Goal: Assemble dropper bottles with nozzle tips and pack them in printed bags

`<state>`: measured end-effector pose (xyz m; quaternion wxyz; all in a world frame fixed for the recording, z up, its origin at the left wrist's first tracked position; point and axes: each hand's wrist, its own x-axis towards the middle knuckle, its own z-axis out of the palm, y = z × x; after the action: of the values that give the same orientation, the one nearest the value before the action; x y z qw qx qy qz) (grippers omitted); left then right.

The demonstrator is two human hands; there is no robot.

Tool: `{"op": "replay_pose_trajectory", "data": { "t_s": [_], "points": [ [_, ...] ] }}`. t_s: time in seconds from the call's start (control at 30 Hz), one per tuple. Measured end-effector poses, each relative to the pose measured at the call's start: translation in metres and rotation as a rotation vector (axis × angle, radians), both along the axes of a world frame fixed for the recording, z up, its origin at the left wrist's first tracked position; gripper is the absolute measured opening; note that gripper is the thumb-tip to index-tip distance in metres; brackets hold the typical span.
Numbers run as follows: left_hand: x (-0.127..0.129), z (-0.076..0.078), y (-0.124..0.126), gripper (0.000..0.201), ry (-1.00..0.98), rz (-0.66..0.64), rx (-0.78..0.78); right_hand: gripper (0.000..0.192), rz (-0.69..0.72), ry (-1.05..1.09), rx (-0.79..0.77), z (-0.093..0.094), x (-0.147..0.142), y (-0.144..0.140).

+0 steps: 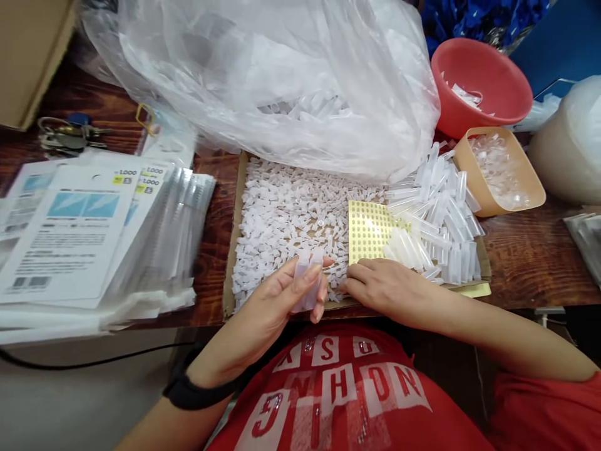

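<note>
Far left of the worktop [526, 250]: stack of printed packets [84, 238] in clear sleeves, a bunch of keys [66, 139] behind it. Centre: shallow cardboard tray [229, 275] filled with small white plastic caps [286, 213], a large clear plastic bag [282, 75] slumped over its far edge. Left hand [277, 300], black band at the wrist, is clasped around a few clear plastic tubes [307, 282], held upright over the tray's near edge. Right hand [385, 285] lies palm down on the tray, fingertips [350, 285] touching the caps; nothing visibly grasped. Just beyond it: yellow sticker sheet [369, 228], then a pile of clear tubes [441, 219]. Far right: tan scoop bin [530, 188] and red bowl [488, 88].
</note>
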<state>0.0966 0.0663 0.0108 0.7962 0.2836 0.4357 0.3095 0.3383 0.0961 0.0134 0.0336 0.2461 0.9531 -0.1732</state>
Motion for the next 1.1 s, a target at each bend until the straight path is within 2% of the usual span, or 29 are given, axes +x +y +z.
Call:
{"op": "replay_pose_trajectory", "data": {
  "t_s": [0.1, 0.2, 0.33, 0.4, 0.53, 0.73, 0.83, 0.93, 1.03, 1.1],
  "points": [
    [0.000, 0.001, 0.000, 0.032, 0.017, -0.007, 0.039, 0.029, -0.094, 0.070, -0.035, 0.004, 0.005, -0.003],
    [0.003, 0.005, 0.001, 0.035, 0.049, -0.079, 0.086, 0.042, -0.304, 0.294, -0.162, 0.005, 0.017, -0.007],
    [0.009, 0.010, 0.001, 0.034, 0.151, -0.173, 0.145, 0.036, -0.667, 0.674, -0.336, 0.004, 0.027, -0.017],
    [0.011, 0.011, 0.001, 0.032, 0.237, -0.190, 0.209, 0.037, -0.755, 0.826, -0.411, 0.007, 0.025, -0.025],
    [0.013, 0.012, -0.001, 0.031, 0.331, -0.225, 0.381, 0.051, -0.680, 0.955, -0.442, 0.015, 0.018, -0.033],
    [0.011, 0.007, -0.005, 0.032, 0.370, -0.240, 0.602, 0.061, -0.560, 0.848, -0.420, 0.017, 0.020, -0.033],
    [0.009, 0.004, -0.007, 0.033, 0.378, -0.253, 0.720, 0.060, -0.529, 0.815, -0.462, 0.017, 0.025, -0.032],
    [0.008, 0.003, -0.008, 0.033, 0.392, -0.281, 0.802, 0.046, -0.591, 0.849, -0.525, 0.015, 0.028, -0.031],
    [0.008, 0.001, -0.009, 0.034, 0.389, -0.319, 0.870, 0.024, -0.647, 0.880, -0.493, 0.011, 0.027, -0.031],
    [0.010, 0.000, -0.010, 0.035, 0.381, -0.325, 0.918, 0.019, -0.666, 0.923, -0.486, 0.008, 0.025, -0.032]
  ]
}}
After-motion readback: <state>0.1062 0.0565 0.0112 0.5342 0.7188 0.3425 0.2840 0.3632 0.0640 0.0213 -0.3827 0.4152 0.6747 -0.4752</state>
